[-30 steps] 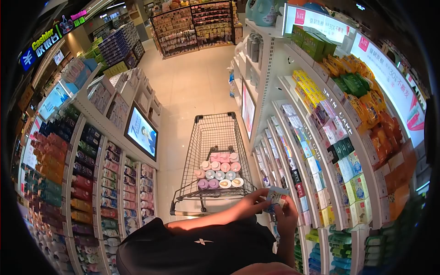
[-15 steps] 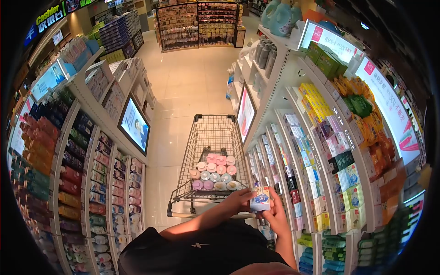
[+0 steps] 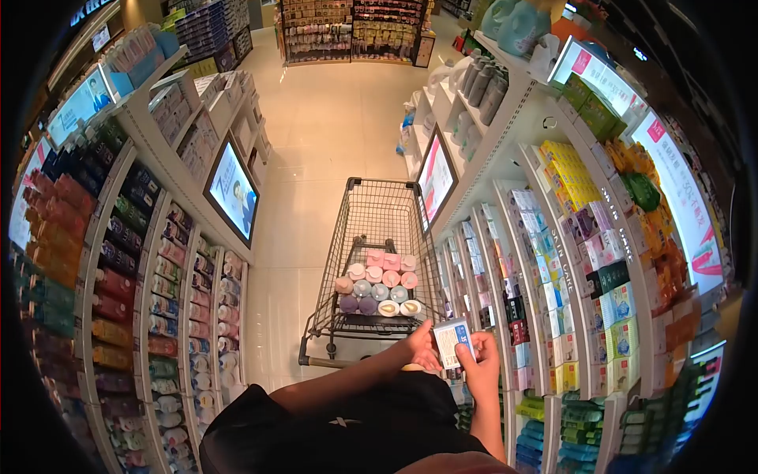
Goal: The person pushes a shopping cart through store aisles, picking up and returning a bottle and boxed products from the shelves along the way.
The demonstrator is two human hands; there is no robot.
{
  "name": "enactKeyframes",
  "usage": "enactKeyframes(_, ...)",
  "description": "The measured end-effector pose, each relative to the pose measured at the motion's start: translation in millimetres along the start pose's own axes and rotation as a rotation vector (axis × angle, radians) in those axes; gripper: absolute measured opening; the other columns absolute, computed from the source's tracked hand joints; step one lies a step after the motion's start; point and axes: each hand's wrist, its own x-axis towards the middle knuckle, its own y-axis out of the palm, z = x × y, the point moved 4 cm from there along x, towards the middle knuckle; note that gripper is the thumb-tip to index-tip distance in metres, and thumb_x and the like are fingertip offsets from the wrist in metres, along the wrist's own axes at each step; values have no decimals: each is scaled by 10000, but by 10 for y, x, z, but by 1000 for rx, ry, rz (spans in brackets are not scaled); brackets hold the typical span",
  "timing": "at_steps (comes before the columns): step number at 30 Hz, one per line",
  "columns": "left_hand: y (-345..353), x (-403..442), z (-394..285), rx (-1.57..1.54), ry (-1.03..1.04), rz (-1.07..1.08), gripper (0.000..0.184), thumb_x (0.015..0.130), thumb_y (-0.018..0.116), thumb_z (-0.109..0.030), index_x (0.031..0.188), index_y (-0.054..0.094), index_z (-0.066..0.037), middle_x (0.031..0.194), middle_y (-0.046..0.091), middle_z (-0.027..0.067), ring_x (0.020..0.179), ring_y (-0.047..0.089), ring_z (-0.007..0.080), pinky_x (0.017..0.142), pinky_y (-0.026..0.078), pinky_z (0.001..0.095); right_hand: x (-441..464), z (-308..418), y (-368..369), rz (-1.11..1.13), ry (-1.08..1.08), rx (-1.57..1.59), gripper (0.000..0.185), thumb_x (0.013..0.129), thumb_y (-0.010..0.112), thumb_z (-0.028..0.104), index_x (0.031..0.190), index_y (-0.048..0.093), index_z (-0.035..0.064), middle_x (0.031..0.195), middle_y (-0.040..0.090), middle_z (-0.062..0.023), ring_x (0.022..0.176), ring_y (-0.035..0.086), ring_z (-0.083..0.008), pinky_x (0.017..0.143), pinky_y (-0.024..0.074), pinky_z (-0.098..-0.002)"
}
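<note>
A small white and blue box (image 3: pixel 452 344) is held upright in front of my body, its printed side toward me. My right hand (image 3: pixel 480 357) grips its right edge, thumb across the face. Beside the box's left edge is my left hand (image 3: pixel 424 346), fingers apart and slightly curled; whether a fingertip touches the box is hard to tell. Just beyond my hands stands a black wire shopping cart (image 3: pixel 339 261). Bottles with pink, white, blue and purple tops (image 3: pixel 391 278) stand in rows inside it.
Shelves of bottles (image 3: pixel 118 296) line the left side, with a lit screen (image 3: pixel 233 193) at their end. On the right, shelves hold small boxes (image 3: pixel 620 332) and orange packs (image 3: pixel 659 245). A pale tiled floor (image 3: pixel 316 118) leads to a display rack (image 3: pixel 353 31).
The box has been turned to show a different side, and my left hand has opened away from it. The view has shifted, so the shelves and cart appear moved in the frame.
</note>
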Motion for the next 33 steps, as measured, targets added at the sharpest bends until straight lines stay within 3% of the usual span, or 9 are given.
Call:
enactKeyframes(3,405,-488,-352,44,171,-40,899,1086,344,-803,1575,528,-71,1350,716,171,1041,744,252,852,587,307,-110,-25,144,-69,45,45,465,1032,765,105,1418,514,44,998,693,-44,686,630,-72,522,470,-242)
enactKeyframes(6,616,-715,-562,290,322,-88,402,1166,596,-310,1477,583,-54,1245,728,50,1054,703,106,853,588,309,-227,98,300,6,63,31,516,1107,648,141,1574,459,29,973,677,-56,676,627,-84,546,469,-239)
enactKeyframes(10,526,-622,-422,-122,352,-91,418,1170,572,-358,1453,603,-52,1188,743,56,952,729,124,778,592,285,-226,164,214,167,49,91,421,1172,522,206,1536,576,2,958,654,-31,707,608,-93,652,471,-250)
enactKeyframes(16,480,-816,-376,-148,198,28,515,1164,512,-485,1409,639,-50,1056,766,72,749,704,129,563,528,288,-133,736,302,273,-287,-490,412,963,783,46,1372,739,68,1173,682,-82,1004,687,-164,813,553,-304)
enactKeyframes(20,544,-837,-343,-132,131,233,579,1174,430,-538,1360,658,-39,868,729,100,701,683,168,607,537,309,-83,680,325,351,-311,-530,408,920,831,92,1311,731,37,1289,726,-135,1145,715,-306,923,575,-375)
enactKeyframes(23,626,-794,-356,-39,150,240,728,1165,321,-643,1342,656,-20,794,661,80,705,644,195,709,510,326,-88,756,185,239,-379,-611,372,930,832,124,1273,735,17,1254,732,-160,1155,720,-359,982,571,-427)
enactKeyframes(26,682,-827,-409,174,43,103,930,1132,324,-708,1705,304,23,816,640,60,763,632,174,786,489,284,-119,983,-201,-28,-428,-679,367,957,826,175,1274,718,27,1234,729,-164,1124,719,-365,957,569,-426)
enactKeyframes(31,669,-808,-430,144,14,66,842,1152,335,-641,1672,406,18,787,625,50,730,574,158,773,462,282,-237,1434,-1154,-602,-406,-989,392,1003,755,81,1381,654,51,1255,711,-173,996,748,-327,738,615,-395)
enactKeyframes(33,626,-765,-426,153,23,57,809,1157,341,-620,1664,435,3,783,623,48,728,565,155,770,459,283,-255,1542,-1568,-688,-390,-1076,389,1030,736,98,1403,637,47,1259,708,-177,962,748,-334,780,617,-419)
